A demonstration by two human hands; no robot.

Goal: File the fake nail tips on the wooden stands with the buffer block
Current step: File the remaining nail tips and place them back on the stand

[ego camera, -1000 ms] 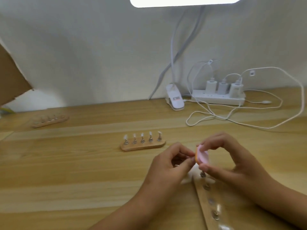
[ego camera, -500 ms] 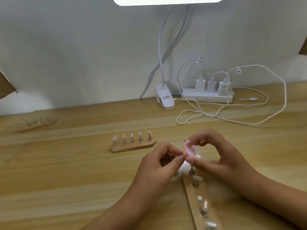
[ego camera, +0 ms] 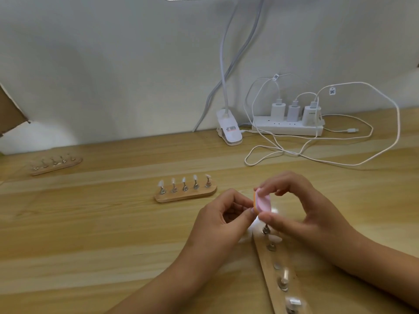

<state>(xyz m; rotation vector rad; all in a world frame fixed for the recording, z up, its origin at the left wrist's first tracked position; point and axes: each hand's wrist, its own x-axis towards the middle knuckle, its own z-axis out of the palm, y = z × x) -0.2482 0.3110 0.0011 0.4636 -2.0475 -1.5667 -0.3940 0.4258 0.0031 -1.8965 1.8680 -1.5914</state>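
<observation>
My right hand [ego camera: 303,211] pinches a small pink and orange buffer block [ego camera: 262,202] between thumb and fingers. Its face rests against the far peg [ego camera: 265,230] of a wooden stand [ego camera: 285,275] that runs toward me at the lower right. My left hand [ego camera: 222,220] is closed with its fingertips at the same peg, touching the block's left edge; whatever it pinches is hidden. A second wooden stand [ego camera: 186,196] with several white nail tips [ego camera: 184,180] on metal pegs lies just left of my hands. A third stand [ego camera: 56,165] lies far left.
A white power strip [ego camera: 288,129] with three chargers sits at the back wall, its white cables [ego camera: 317,155] looping over the wooden table [ego camera: 90,234]. A clip lamp base [ego camera: 230,130] stands left of it. Brown cardboard [ego camera: 9,112] juts in at the left edge.
The view has shifted, so everything sits slightly further left in frame than a second ago. Both hands stay together at the near stand's far peg with the block held the same way.
</observation>
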